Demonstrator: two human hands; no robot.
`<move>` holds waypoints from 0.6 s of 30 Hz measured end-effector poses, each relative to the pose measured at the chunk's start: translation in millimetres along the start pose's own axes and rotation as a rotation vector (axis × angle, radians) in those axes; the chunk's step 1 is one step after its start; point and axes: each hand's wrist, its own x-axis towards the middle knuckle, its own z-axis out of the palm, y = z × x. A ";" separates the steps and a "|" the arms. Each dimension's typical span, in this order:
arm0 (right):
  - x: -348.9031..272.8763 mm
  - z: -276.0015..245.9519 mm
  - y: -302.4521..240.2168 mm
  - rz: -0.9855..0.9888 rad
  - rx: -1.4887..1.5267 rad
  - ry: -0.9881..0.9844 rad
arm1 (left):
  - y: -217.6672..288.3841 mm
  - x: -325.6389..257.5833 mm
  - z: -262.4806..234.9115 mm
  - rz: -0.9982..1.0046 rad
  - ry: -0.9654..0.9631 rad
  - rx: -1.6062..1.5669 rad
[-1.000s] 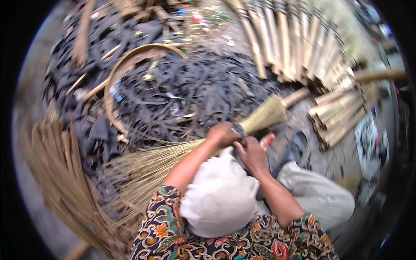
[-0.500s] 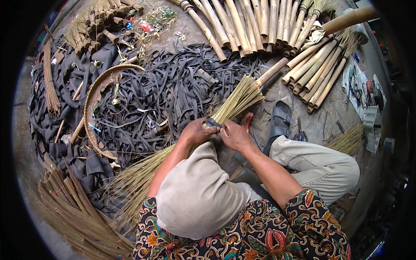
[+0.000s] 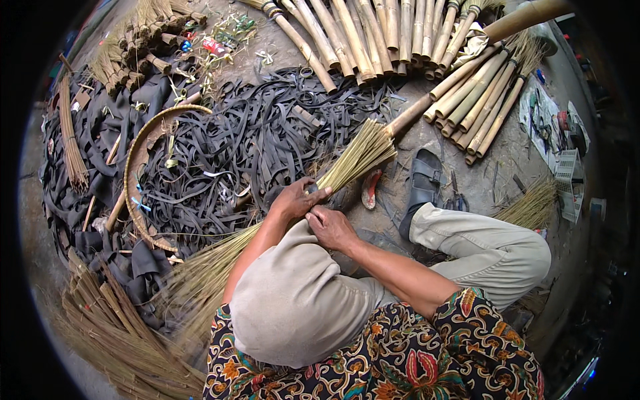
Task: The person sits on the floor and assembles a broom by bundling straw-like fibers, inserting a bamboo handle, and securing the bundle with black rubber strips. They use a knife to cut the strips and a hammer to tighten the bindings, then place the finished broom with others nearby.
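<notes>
A broom lies slantwise before me, its pale stick bundle [image 3: 358, 155] spreading around a bamboo handle [image 3: 410, 115] at the upper right. The long bristles [image 3: 203, 270] run down to the left, passing under my left forearm. My left hand [image 3: 297, 200] is wrapped around the bundle's narrow waist, thumb across the top. A bit of dark rubber strip [image 3: 311, 189] shows beneath that thumb. Just below, close to my raised knee, my right hand [image 3: 331, 228] is closed in a fist; what its fingers hold is hidden.
Black rubber strips [image 3: 267, 133] heap beyond my hands, with a round basket rim [image 3: 133, 160] at the left. Bamboo-handled brooms [image 3: 373, 40] fan out at the far side. A red-handled tool [image 3: 371, 189] lies by my sandal [image 3: 427, 177]. Loose bristles [image 3: 113, 327] pile at the lower left.
My right hand has drawn down and left, off the bundle toward my knee. My left hand stays around the bundle, its thumb now stretched over the dark strip. The view has shifted slightly.
</notes>
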 end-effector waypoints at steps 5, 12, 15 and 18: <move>4.5 -40.7 52.9 0.169 0.007 0.138 | 20.2 2.8 -13.0 0.043 -0.072 0.133; 61.4 -79.6 124.6 0.759 -0.207 0.459 | 59.7 14.0 -0.5 0.105 0.053 0.632; 78.5 -75.4 138.6 0.801 -0.130 0.475 | 58.5 8.2 -4.8 0.060 0.049 0.633; 82.0 -78.1 149.3 0.789 0.066 0.437 | 52.6 1.5 -9.2 -0.005 -0.002 0.673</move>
